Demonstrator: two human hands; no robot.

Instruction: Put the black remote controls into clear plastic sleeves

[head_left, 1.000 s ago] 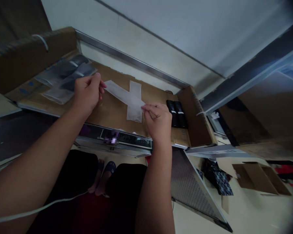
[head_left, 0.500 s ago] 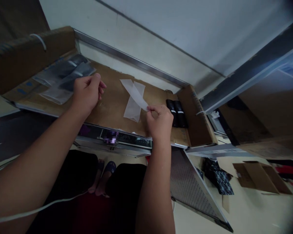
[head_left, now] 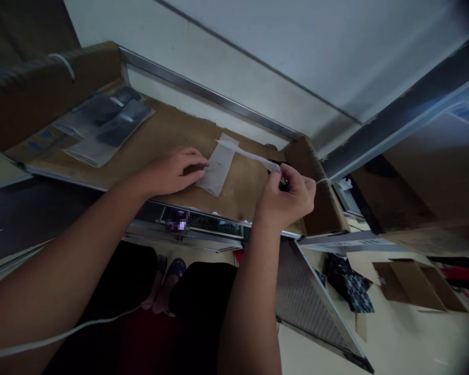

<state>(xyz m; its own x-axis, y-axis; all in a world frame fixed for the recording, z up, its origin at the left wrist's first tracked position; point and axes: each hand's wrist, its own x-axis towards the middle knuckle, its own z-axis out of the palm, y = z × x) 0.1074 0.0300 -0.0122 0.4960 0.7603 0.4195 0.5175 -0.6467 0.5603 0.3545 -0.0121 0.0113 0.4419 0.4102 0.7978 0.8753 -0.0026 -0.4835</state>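
My right hand [head_left: 289, 195] pinches one end of a frosted plastic bag [head_left: 254, 155], held nearly edge-on above the cardboard. Its far end overlaps a second frosted bag [head_left: 218, 169] that lies flat. My left hand [head_left: 182, 172] rests at the left edge of this flat bag, fingers stretched out and thumb apart, fingertips touching or almost touching it. Behind my right hand, black cylindrical items [head_left: 275, 162] are mostly hidden. Two filled frosted bags [head_left: 113, 127] with dark items inside lie at the left end of the cardboard.
The cardboard lining [head_left: 172, 127] has raised walls at left and right [head_left: 324, 192]. A metal rail [head_left: 203, 94] runs along the back. Below hangs an open perforated door [head_left: 312, 297]. A white cable [head_left: 82, 326] crosses my lap. An open carton [head_left: 418, 284] lies on the floor at right.
My right hand has moved right, drawing the pinched bag along. My left hand has come right and down from near the filled bags to the flat bag, and its fingers have spread.
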